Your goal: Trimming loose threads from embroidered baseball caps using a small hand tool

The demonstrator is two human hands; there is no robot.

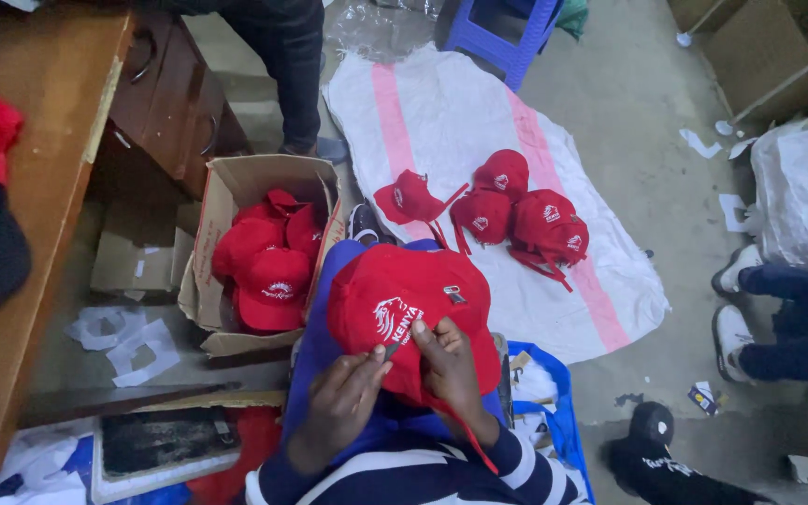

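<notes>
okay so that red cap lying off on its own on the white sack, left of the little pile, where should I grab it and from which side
Probably by the brim. The lone red cap lies flat on the white sack, apart from the pile of caps, with its red strap trailing off to the right. The brim looks stiff and flat, so pinching its edge from the left, away from strap and pile, seems surest. Which end is the brim is hard to tell.

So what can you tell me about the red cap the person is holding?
The red cap looks like soft cloth, with a white stitched emblem on its front and a small metal buckle near the top. It rests on the person's lap, crown up. The left hand pinches a small dark tool against it, and the right hand grips its lower edge. A thin red strap hangs down from it.
</notes>
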